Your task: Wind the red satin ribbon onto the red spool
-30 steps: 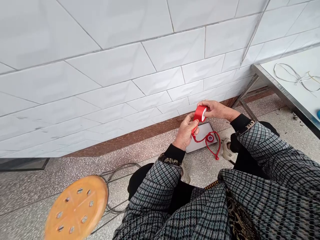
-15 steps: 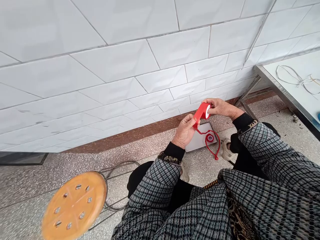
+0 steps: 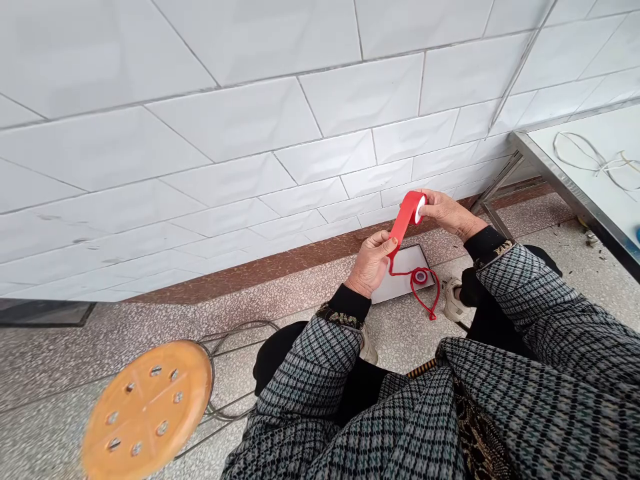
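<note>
My right hand (image 3: 445, 212) grips a roll of red tape (image 3: 414, 206) with a white core, held up in front of the tiled wall. My left hand (image 3: 371, 263) pinches the free end of the tape, and a short red strip (image 3: 400, 227) runs taut between the hand and the roll. A twisted red strand (image 3: 429, 299) hangs down from my left hand toward the floor. Below the hands, a white board (image 3: 400, 277) lies on the floor with a small red spool (image 3: 421, 275) resting on it.
An orange round stool (image 3: 145, 410) with a wire frame stands at lower left. A metal-edged white table (image 3: 590, 180) with loose cords on it is at right. White tiled wall ahead; speckled floor below. My shoe (image 3: 453, 298) is beside the board.
My right hand has lifted the roll up and to the right, away from my left hand. A longer strip of red tape now shows between the two hands.
</note>
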A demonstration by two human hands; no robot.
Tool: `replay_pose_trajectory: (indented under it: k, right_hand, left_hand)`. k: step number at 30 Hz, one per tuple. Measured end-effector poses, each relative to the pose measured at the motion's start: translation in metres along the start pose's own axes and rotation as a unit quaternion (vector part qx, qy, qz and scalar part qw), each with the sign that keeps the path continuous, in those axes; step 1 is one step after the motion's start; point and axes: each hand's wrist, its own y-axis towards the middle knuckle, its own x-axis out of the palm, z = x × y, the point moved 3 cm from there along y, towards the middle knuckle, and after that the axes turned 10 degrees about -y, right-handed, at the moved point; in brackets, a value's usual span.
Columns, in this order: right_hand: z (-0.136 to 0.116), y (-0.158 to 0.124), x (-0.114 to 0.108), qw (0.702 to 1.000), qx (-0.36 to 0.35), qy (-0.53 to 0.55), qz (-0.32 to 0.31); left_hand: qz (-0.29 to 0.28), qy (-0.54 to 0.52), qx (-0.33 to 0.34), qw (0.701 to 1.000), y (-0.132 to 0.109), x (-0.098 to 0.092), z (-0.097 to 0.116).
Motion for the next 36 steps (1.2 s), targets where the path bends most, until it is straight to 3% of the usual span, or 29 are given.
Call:
replay_pose_trajectory:
  k: [10, 17, 24, 32, 36]
  right_hand:
    - [0.011, -0.004, 0.027, 0.988, 0.063, 0.138, -0.017]
    - [0.014, -0.010, 0.040, 0.978, 0.070, 0.193, -0.046]
    - [0.029, -0.012, 0.056, 0.960, 0.120, 0.233, -0.096]
    - [0.031, -0.015, 0.068, 0.942, 0.115, 0.285, -0.135]
    - [0.033, -0.014, 0.070, 0.935, 0.122, 0.302, -0.140]
  left_hand:
    - [-0.025, -0.018, 0.017, 0.999, 0.000, 0.011, -0.007]
    - [0.008, 0.013, 0.029, 0.999, 0.003, 0.007, -0.013]
    - [0.048, 0.071, 0.072, 0.994, 0.010, 0.001, -0.018]
    - [0.083, 0.075, 0.027, 0.993, 0.012, -0.004, -0.018]
    - [0.098, 0.094, 0.045, 0.990, 0.012, -0.005, -0.020]
